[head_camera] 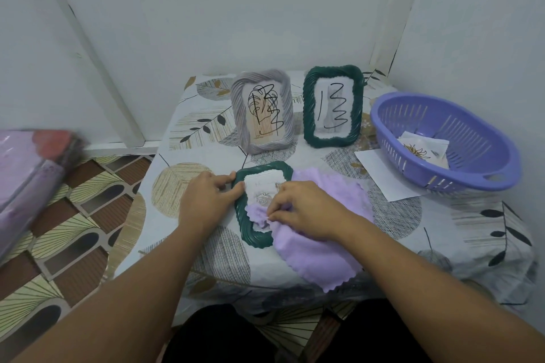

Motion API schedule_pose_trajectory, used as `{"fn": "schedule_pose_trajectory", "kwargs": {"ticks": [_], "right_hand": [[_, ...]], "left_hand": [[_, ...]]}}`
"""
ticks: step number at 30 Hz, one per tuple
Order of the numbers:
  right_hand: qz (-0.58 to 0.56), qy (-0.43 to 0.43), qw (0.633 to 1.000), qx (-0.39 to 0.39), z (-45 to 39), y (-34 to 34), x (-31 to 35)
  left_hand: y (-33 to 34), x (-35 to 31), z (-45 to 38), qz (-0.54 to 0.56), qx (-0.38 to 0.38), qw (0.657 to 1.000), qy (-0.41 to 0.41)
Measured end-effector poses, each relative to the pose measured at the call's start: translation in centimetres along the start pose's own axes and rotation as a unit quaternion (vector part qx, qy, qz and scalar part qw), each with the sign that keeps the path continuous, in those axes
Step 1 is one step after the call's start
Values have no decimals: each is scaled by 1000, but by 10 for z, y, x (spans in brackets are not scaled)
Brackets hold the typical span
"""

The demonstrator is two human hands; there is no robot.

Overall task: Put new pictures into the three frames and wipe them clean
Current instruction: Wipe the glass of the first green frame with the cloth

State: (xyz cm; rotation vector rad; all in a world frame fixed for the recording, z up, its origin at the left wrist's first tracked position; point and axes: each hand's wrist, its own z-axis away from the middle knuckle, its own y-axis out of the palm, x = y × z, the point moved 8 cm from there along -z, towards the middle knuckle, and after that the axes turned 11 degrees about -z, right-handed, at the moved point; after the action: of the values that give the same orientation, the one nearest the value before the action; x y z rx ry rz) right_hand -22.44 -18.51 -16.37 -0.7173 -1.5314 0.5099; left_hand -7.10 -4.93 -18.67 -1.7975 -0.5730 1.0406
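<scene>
A dark green frame [253, 234] lies flat in the middle of the table with a pale picture in it. My left hand [206, 200] holds its left edge, thumb on the rim. My right hand [303, 209] pinches a lilac cloth [318, 256] bunched over the lower part of the glass; the cloth spreads out to the right of the frame. Behind, a grey ribbed frame [262, 110] and a second dark green frame [333, 106] stand upright, both with black scribbles across their glass.
A purple slotted basket [460, 174] at the right holds loose picture cards [421, 149]. A white sheet [380, 174] lies partly under it. White walls close the back and right. The table edge drops at the left to a patterned floor; a blurred pink bundle [32, 179] is far left.
</scene>
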Motion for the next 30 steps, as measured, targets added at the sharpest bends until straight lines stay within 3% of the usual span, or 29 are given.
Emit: {"fn": "schedule_pose_trajectory", "kwargs": {"ticks": [5, 13, 20, 25, 30], "right_hand": [[25, 5, 999, -38, -8, -1, 2], [44, -2, 999, 3, 5, -6, -1], [83, 40, 995, -26, 13, -24, -14], [89, 43, 991, -92, 14, -25, -13], [69, 47, 996, -39, 15, -22, -19]], "left_hand": [[0, 0, 0, -1, -4, 1000, -4], [1, 1, 0, -3, -1, 1000, -3], [0, 0, 1, 0, -1, 1000, -2], [-1, -1, 0, 0, -4, 1000, 1], [1, 1, 0, 0, -1, 1000, 1]]}}
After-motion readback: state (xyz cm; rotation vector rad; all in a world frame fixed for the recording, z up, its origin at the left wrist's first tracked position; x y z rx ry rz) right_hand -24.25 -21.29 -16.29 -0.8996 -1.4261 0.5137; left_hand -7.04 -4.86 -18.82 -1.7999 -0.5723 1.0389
